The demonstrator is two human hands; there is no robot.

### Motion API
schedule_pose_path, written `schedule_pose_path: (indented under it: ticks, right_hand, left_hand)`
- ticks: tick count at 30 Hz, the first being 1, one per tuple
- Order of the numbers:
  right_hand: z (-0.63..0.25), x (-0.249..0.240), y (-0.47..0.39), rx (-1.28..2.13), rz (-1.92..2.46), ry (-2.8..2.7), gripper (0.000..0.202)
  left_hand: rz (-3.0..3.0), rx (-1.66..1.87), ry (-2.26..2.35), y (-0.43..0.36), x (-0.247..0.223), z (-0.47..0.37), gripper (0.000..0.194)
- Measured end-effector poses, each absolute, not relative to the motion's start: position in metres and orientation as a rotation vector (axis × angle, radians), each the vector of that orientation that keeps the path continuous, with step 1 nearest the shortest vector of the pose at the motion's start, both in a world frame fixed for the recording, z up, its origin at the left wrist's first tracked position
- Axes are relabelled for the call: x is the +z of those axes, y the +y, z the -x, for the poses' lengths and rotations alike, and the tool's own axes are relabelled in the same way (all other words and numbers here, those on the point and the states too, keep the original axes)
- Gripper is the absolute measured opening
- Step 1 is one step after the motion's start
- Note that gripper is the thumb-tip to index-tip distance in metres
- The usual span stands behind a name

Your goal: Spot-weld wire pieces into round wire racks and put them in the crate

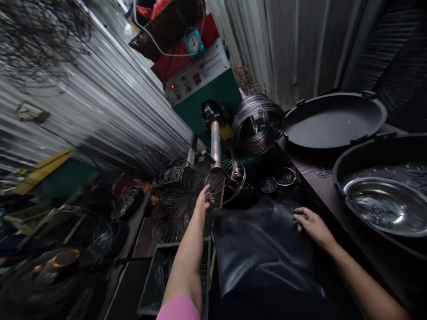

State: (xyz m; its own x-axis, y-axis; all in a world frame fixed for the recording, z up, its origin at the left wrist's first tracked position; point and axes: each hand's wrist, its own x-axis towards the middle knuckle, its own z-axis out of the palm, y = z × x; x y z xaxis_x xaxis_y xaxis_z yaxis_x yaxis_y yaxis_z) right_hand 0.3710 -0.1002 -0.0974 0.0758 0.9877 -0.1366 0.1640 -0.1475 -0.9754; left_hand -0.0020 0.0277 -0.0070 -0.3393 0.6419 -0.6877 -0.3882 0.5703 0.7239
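1. The left hand point(205, 199) has its grip closed on the wire frame point(243, 183), at the side of this frame.
2. The wire frame is at the lower end of the metal cylinder point(216, 144), near the wire coil point(258, 101).
3. The right hand point(310, 223) is at the black sheet point(260, 249), with fingers bent; I cannot tell if its grip is clenched or if it holds something.

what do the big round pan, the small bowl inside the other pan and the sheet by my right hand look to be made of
Round pan: matte dark grey, plastic or coated metal, unclear which.
Bowl: likely stainless steel, from its bright glints.
Sheet: black, softly shiny, creased like vinyl or leather.
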Motion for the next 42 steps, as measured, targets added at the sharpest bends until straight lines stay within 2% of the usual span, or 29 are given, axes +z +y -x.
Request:
schedule_pose_path:
  ticks: [5,10,13,16,18,23,26,29,42]
  right_hand:
    - [-0.351,-0.117,-0.089,0.522,1.554,-1.843,0.018]
    - [-0.339,-0.117,-0.087,0.287,1.594,-2.351,0.028]
    - [-0.336,-0.125,-0.086,0.371,1.577,-2.407,0.029]
    - [-0.341,-0.119,-0.077,0.654,1.518,-2.254,0.019]
    - [-0.338,-0.100,-0.068,0.869,1.469,-2.036,0.011]
    - [-0.274,-0.030,-0.048,1.222,1.224,-1.419,0.028]
    - [-0.224,-0.011,-0.033,1.250,1.079,-1.446,0.030]
    - [-0.197,-0.013,-0.020,1.208,1.153,-1.531,0.030]
    - [-0.210,-0.011,0.000,1.149,1.159,-1.842,0.022]
  left_hand:
    - [-0.048,1.215,1.512,0.010,-0.013,-0.002,0.044]
    - [-0.099,1.186,1.539,0.000,-0.016,0.004,0.036]
    - [-0.122,1.173,1.500,0.002,-0.014,0.012,0.041]
    - [-0.101,1.180,1.423,0.006,-0.014,0.016,0.040]
    - [-0.096,1.229,1.391,0.008,-0.015,0.014,0.037]
    - [-0.126,1.501,1.390,0.006,-0.019,0.000,0.037]
    - [-0.157,1.605,1.385,0.001,-0.019,-0.009,0.040]
    - [-0.207,1.647,1.388,-0.003,-0.017,-0.012,0.042]
    - [-0.207,1.624,1.459,0.003,-0.012,-0.015,0.051]
